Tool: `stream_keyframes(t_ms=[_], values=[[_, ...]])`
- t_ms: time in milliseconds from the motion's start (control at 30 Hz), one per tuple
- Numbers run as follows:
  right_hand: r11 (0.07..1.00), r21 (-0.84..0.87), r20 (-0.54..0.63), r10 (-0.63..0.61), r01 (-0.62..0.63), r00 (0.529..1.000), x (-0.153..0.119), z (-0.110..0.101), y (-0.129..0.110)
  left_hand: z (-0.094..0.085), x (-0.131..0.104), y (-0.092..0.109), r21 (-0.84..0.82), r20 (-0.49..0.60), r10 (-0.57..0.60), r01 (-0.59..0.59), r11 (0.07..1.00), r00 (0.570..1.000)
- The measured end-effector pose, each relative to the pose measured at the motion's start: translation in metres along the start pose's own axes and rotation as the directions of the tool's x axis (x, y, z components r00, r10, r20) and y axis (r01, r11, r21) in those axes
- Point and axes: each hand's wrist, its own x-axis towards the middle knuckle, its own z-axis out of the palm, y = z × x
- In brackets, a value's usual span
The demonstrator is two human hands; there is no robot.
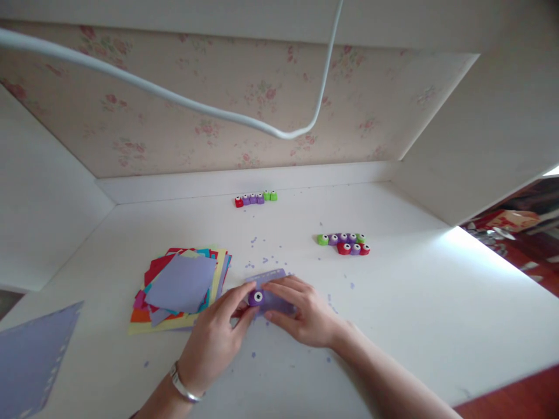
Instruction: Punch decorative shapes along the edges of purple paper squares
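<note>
A small purple craft paper punch [257, 298] with a white-and-black round button on top is pinched between the thumb and fingers of my left hand [220, 317]. Beside it, a sheet of purple paper [275, 276] with small cut-outs along its far edge lies under my right hand [301, 308]. My right fingers and thumb close over this paper, their tips close to the punch. Part of the sheet is hidden by my hands. Tiny purple paper cut-outs [265, 260] are scattered on the white table around them.
To the left lies a stack of coloured paper [183, 285], and a larger punched purple sheet [35, 361] sits farther left. Several punches [252, 199] line the back; more punches [345, 240] stand at right. A white cable [196, 107] hangs before the floral wall.
</note>
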Motion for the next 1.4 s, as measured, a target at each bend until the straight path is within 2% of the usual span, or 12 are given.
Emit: stream_keyframes(t_ms=[133,267,367,467,533,667,733,800,1067,1233,1300,1400], values=[[0.997,0.073,0.028,0.011,-0.013,1.0,0.0,0.002,-0.003,0.006,-0.001,0.006,0.023,-0.007,0.071,-0.071,0.997,0.997],[0.996,0.043,0.03,0.071,-0.072,0.997,-0.001,-0.001,-0.004,0.009,0.0,0.008,0.023,-0.005,0.128,-0.128,0.992,0.992],[0.984,-0.06,-0.077,0.161,-0.165,0.984,-0.004,-0.01,0.003,0.009,0.001,0.009,0.045,-0.018,0.137,-0.136,0.99,0.99],[0.91,-0.236,-0.308,0.263,-0.341,0.914,-0.006,-0.025,0.019,0.008,0.002,0.011,0.067,0.013,0.122,-0.122,0.99,0.992],[0.797,-0.364,-0.415,0.324,-0.481,0.85,-0.006,-0.036,0.031,0.008,0.003,0.011,0.076,0.051,0.147,-0.151,0.986,0.988],[0.516,-0.504,-0.517,0.462,-0.693,0.721,-0.007,-0.051,0.047,0.009,0.004,0.013,0.078,0.094,0.209,-0.216,0.973,0.973],[0.439,-0.519,-0.534,0.504,-0.733,0.679,-0.007,-0.054,0.05,0.009,0.004,0.013,0.081,0.103,0.213,-0.221,0.972,0.972],[0.413,-0.521,-0.534,0.524,-0.747,0.663,-0.008,-0.055,0.053,0.009,0.003,0.013,0.08,0.112,0.208,-0.218,0.973,0.972],[0.424,-0.511,-0.572,0.481,-0.747,0.664,-0.011,-0.058,0.067,0.005,0.003,0.012,0.098,0.099,0.209,-0.218,0.971,0.973],[0.448,-0.51,-0.592,0.435,-0.734,0.678,-0.01,-0.054,0.065,0.004,0.003,0.011,0.058,0.076,0.181,-0.185,0.981,0.981],[0.502,-0.512,-0.589,0.385,-0.697,0.71,-0.008,-0.046,0.061,0.002,0.006,0.011,0.028,0.04,0.112,-0.113,0.993,0.993],[0.631,-0.507,-0.513,0.326,-0.587,0.794,-0.005,-0.031,0.056,-0.006,0.022,0.015,0.023,-0.029,0.003,-0.002,1.0,1.0]])
